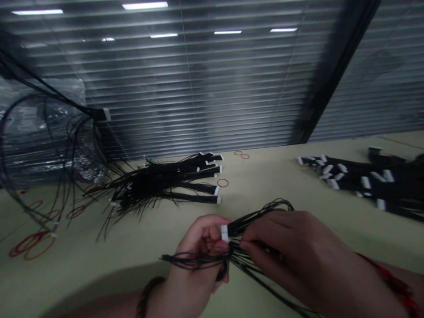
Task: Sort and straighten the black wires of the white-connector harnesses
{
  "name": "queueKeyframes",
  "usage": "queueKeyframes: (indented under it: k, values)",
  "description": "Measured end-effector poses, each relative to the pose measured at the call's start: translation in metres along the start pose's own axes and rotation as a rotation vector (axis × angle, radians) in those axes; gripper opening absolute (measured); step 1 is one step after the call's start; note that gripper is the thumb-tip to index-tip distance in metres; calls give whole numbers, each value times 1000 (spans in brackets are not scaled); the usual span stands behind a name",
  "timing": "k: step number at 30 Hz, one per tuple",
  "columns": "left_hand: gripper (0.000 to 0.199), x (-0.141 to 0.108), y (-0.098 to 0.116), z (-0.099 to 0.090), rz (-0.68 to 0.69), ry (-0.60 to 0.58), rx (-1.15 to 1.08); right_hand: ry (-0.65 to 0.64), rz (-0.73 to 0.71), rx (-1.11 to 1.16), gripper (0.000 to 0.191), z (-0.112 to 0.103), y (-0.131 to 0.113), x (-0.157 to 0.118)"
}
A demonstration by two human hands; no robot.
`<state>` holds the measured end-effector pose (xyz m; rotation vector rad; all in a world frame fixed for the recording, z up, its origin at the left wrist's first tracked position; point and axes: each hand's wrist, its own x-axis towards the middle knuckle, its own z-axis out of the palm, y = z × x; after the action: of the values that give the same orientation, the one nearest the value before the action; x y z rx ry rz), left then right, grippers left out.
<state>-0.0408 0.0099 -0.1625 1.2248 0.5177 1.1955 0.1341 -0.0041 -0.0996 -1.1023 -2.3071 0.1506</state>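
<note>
My left hand (198,256) is closed round a wire harness, its thumb and fingers at a white connector (225,233) on the harness end. Black wires (247,223) run from that connector to the right, and a further bundle of thin black wires (195,261) crosses over the left palm. Beside the connector, my right hand (285,251) pinches among the black wires with thumb and forefinger. Its fingertips hide exactly which wires they grip. More wire strands (278,293) trail below the right hand toward the bottom edge.
A pile of black wire harnesses (149,183) with white connectors lies behind my hands, another pile (364,179) on the right. Red rubber bands (29,244) lie on the table (258,185). Plastic-wrapped bundles (46,137) stand at left. Blinds (205,88) close off the back.
</note>
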Motion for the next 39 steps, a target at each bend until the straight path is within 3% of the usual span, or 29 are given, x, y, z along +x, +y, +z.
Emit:
queueKeyframes:
  k: [16,18,21,25,28,33,36,39]
  values:
    - [14,0,0,-1,-52,-44,47,-25,-29,-7,28,7,-1,0]
    - [16,1,0,-1,-82,-20,40,-22,-66,-47,26,6,0,1]
    - [18,5,3,0,-124,55,49,2,-91,-196,7,0,5,4]
    - [15,10,7,1,-182,145,99,19,-52,-406,33,-12,23,6]
    - [17,11,8,1,-196,159,93,-36,-7,-441,44,-14,41,9]
    - [23,10,14,0,-277,144,35,-179,143,-345,25,-9,72,22]
    - [26,11,17,0,-340,141,8,-170,186,-322,7,-5,88,30]
    - [24,14,18,-1,-350,241,28,-142,191,-289,10,-6,95,32]
